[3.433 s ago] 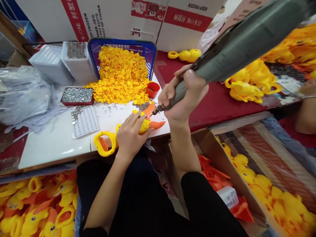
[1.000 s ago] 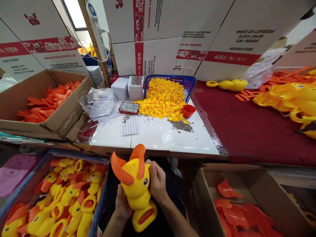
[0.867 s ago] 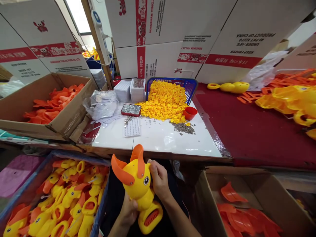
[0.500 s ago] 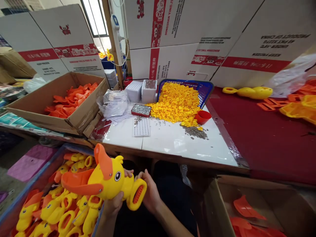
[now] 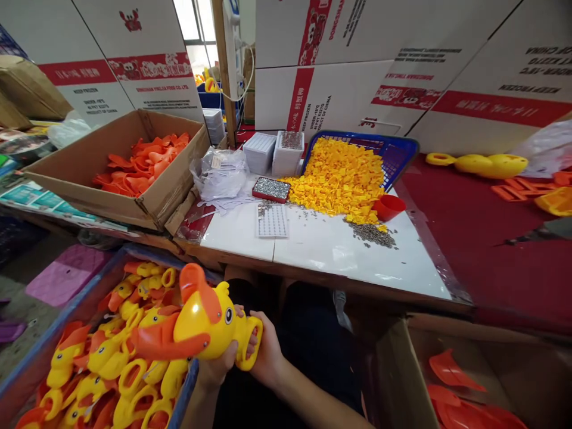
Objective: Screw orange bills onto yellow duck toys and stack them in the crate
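Observation:
I hold a yellow toy duck (image 5: 199, 319) with a wide-open orange bill above my lap. My left hand (image 5: 218, 364) is wrapped round its neck from below, just behind the head. My right hand (image 5: 268, 351) grips the loop handle (image 5: 256, 351) at its rear end, with fingertips showing through the loop. The bill points left, over a blue-rimmed bin (image 5: 193, 381) heaped with similar yellow and orange ducks (image 5: 109, 357).
Ahead, the white tabletop (image 5: 322, 256) bears a heap of small yellow parts (image 5: 344, 176), a red cup (image 5: 388, 207) and metal bits (image 5: 370, 233). Cardboard boxes with orange pieces stand at left (image 5: 154, 208) and lower right (image 5: 409, 363). A dark-tipped tool (image 5: 531, 237) juts in at right.
My right hand has closed on the duck's handle, its fingers now through the loop. The toy has turned slightly, and the whole view has shifted.

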`<state>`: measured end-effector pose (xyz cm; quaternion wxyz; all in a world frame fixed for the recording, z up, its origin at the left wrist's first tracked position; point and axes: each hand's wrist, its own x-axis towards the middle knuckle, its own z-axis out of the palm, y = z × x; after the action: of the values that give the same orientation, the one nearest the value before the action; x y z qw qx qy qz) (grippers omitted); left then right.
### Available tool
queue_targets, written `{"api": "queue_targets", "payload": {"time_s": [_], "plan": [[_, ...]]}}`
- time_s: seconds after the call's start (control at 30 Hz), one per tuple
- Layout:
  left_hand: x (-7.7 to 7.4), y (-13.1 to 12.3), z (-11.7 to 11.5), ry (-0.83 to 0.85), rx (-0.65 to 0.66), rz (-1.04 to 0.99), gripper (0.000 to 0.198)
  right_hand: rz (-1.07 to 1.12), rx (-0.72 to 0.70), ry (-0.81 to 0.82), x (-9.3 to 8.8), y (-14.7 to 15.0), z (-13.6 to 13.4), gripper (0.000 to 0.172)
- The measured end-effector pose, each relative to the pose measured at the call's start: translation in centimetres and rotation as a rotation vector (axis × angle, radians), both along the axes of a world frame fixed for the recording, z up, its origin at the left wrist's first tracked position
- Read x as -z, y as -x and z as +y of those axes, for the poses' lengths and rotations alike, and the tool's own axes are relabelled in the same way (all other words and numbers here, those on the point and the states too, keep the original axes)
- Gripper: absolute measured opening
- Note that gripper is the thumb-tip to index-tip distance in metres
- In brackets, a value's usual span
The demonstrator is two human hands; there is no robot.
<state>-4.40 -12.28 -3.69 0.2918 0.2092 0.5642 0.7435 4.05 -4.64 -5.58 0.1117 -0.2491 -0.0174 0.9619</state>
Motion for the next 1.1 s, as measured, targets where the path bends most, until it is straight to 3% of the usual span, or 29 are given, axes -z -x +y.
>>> {"api": "queue_targets", "payload": {"time_s": [0.17,0.3,0.4,0.47,0.57,0.63,0.7,0.83,0.97,1.1], "plan": [[-1.7,1.4,0.7,-0.023,-0.082,-0.061,0.044,-0.067,-0.045,-0.234,-0.3,1.2,-0.5,0.048],[-3.1,2.3,0.6,-0.055,-0.143,-0.099,0.053,-0.143,-0.084,-0.550,-0.5,2.2,-0.7,0.043],[-3.9,3.6,-0.3,-0.100,-0.213,-0.150,0.052,-0.228,-0.056,-0.880,-1.6,3.3,0.9,0.036],[-4.2,4.3,-1.0,-0.115,-0.275,-0.194,0.051,-0.270,0.000,-1.093,-2.9,4.7,3.5,0.019],[-4.4,4.8,-1.8,-0.099,-0.313,-0.239,0.051,-0.308,0.077,-1.477,-5.2,7.9,9.1,0.018],[-4.2,4.7,-1.9,-0.098,-0.322,-0.264,0.051,-0.566,0.087,-2.123,-6.2,10.6,12.6,0.035],[-3.7,4.4,-1.8,-0.108,-0.325,-0.297,0.050,-0.800,0.008,-2.424,-6.4,12.8,14.9,0.048],[-2.0,3.7,-1.2,-0.083,-0.239,-0.422,0.045,-0.859,-0.066,-2.511,-5.4,13.8,15.6,0.056],[-0.3,3.4,-0.6,-0.077,-0.161,-0.585,0.055,-0.810,-0.047,-2.597,-4.8,11.2,14.1,0.047],[0.4,3.2,0.3,-0.075,-0.151,-0.691,0.058,-0.710,-0.037,-2.659,-4.2,7.8,13.4,0.038]]}}
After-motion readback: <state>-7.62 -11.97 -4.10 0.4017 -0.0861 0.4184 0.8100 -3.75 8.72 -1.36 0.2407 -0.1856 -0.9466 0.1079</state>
